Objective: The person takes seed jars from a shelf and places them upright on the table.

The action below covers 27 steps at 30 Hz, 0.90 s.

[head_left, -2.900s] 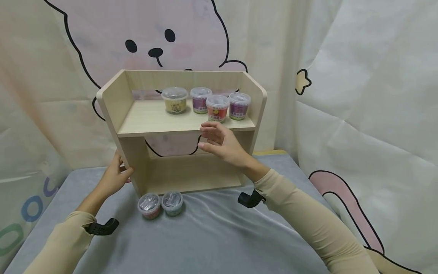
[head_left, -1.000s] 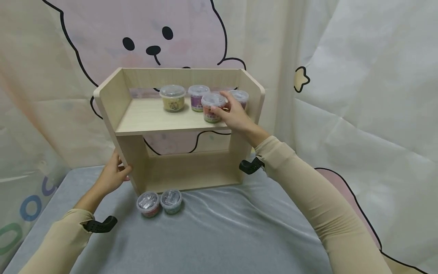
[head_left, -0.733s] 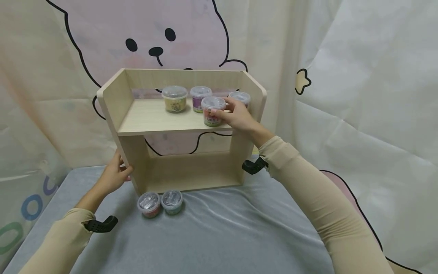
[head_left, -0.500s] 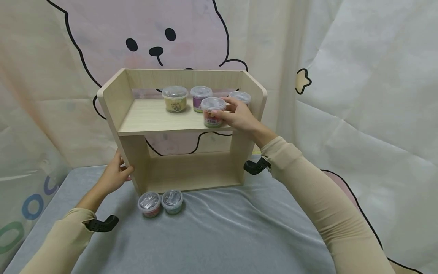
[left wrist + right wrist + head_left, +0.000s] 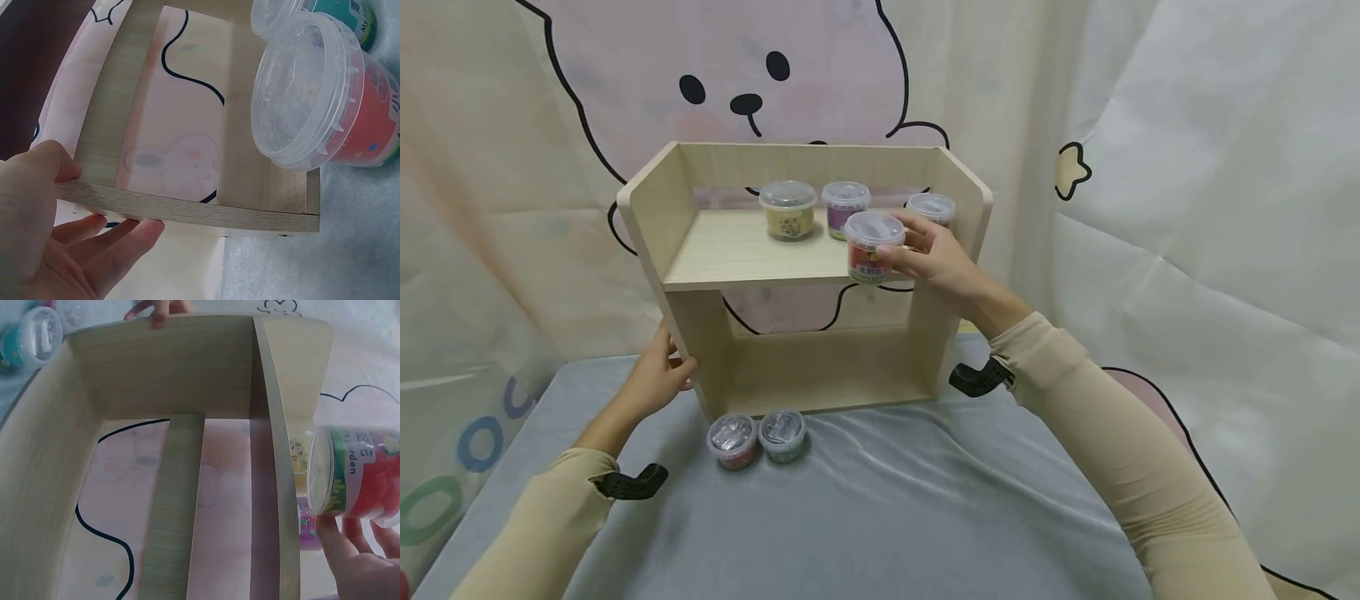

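My right hand (image 5: pixel 936 260) grips a red-labelled plastic tub (image 5: pixel 868 262) with a clear lid, thumb and fingers at its side. In the head view the tub overlaps the front edge of the upper shelf board; the right wrist view shows its red and green label (image 5: pixel 369 469) in front of that board. My left hand (image 5: pixel 658 375) holds the left side panel of the wooden shelf (image 5: pixel 700 350), thumb on one face and fingers (image 5: pixel 125 256) on the other. Behind the held tub stand a yellow tub (image 5: pixel 788 221), a purple tub (image 5: pixel 838 221) and another tub (image 5: pixel 932 206) partly hidden by my right hand.
Two lidded tubs, one reddish (image 5: pixel 733 442) and one bluish-green (image 5: pixel 782 435), stand on the grey cloth (image 5: pixel 880 517) before the shelf's lower left corner. Printed curtains (image 5: pixel 1187 208) hang behind and to the right.
My right hand has risen from the shelf's front edge, taken hold of the red tub and drawn it slightly forward from the others. The left hand stays on the side panel.
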Motion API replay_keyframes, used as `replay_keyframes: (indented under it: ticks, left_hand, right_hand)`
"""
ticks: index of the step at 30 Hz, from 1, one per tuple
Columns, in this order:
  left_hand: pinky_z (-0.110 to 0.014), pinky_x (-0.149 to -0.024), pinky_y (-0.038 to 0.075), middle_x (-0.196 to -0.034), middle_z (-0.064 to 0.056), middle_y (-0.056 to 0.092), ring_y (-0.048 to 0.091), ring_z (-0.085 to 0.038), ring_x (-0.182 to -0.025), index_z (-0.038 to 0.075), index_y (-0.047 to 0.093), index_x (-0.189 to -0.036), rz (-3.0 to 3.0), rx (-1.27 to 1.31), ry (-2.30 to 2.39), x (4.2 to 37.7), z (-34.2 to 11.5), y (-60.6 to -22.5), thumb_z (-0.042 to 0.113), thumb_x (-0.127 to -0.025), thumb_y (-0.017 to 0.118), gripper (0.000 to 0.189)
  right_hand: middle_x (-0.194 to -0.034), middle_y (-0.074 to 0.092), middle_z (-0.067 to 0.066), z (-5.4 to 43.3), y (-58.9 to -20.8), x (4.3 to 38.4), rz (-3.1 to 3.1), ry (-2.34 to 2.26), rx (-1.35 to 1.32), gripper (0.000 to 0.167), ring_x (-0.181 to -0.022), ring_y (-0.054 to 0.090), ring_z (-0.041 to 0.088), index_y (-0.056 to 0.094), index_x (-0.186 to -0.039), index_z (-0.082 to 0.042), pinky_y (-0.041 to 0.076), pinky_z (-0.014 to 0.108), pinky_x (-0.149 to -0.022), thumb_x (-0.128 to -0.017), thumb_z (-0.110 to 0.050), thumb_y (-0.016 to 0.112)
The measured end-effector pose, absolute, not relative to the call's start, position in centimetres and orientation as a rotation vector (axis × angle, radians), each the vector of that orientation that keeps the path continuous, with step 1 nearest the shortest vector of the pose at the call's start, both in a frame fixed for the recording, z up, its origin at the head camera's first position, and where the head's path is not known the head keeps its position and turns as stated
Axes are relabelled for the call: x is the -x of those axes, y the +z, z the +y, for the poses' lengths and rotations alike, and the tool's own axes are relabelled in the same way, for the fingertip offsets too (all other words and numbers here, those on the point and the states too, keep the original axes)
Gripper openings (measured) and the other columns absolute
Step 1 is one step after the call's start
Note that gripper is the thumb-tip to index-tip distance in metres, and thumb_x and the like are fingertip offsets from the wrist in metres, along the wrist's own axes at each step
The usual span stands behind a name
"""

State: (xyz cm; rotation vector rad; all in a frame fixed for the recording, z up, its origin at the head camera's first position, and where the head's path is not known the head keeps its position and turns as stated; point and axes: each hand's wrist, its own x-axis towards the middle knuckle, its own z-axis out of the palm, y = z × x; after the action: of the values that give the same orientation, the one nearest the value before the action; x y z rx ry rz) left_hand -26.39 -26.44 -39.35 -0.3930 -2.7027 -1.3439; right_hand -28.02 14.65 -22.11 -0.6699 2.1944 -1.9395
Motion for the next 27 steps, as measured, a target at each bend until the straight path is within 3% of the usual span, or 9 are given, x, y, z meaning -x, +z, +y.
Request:
replay_keyframes:
  ticks: [9,16,19,27]
  left_hand:
    - [-0.032,-0.065,0.060,-0.149,-0.043,0.036,0.057,-0.062,-0.118,0.023,0.001,-0.162,-2.707,0.366,-1.344,26.3,-26.3,-39.3,0.009,-0.100,0.050,0.080]
    - [-0.037,-0.065,0.063,-0.148,-0.042,0.038,0.057,-0.061,-0.119,0.025,0.002,-0.162,-2.680,0.362,-1.368,26.3,-26.1,-39.3,0.009,-0.101,0.050,0.080]
    - [-0.037,-0.065,0.062,-0.147,-0.043,0.039,0.057,-0.061,-0.118,0.021,0.003,-0.162,-2.673,0.378,-1.370,26.3,-26.2,-39.4,0.008,-0.101,0.049,0.078]
    - [-0.038,-0.066,0.062,-0.148,-0.043,0.038,0.058,-0.060,-0.118,0.020,0.002,-0.162,-2.675,0.376,-1.395,26.4,-26.2,-39.5,0.009,-0.102,0.049,0.077]
  right_hand:
    - [-0.135,0.057,0.006,15.2,-22.7,26.8,2.205,-1.878,0.733,0.058,-0.121,0.057,0.014,0.039,-0.153,-0.010,0.052,0.028,-0.098,-0.097,-0.007,0.056]
    - [-0.139,0.056,0.007,15.1,-23.3,26.1,2.176,-1.854,0.783,0.059,-0.128,0.054,0.018,0.039,-0.153,-0.009,0.044,0.038,-0.112,-0.097,-0.006,0.057]
    - [-0.141,0.055,0.008,15.1,-23.7,25.7,2.160,-1.842,0.788,0.060,-0.129,0.054,0.018,0.038,-0.154,-0.010,0.041,0.041,-0.116,-0.097,-0.006,0.057]
    - [-0.141,0.055,0.009,14.7,-25.1,25.1,2.131,-1.843,0.787,0.061,-0.128,0.056,0.018,0.038,-0.153,-0.009,0.046,0.031,-0.108,-0.096,-0.007,0.059]
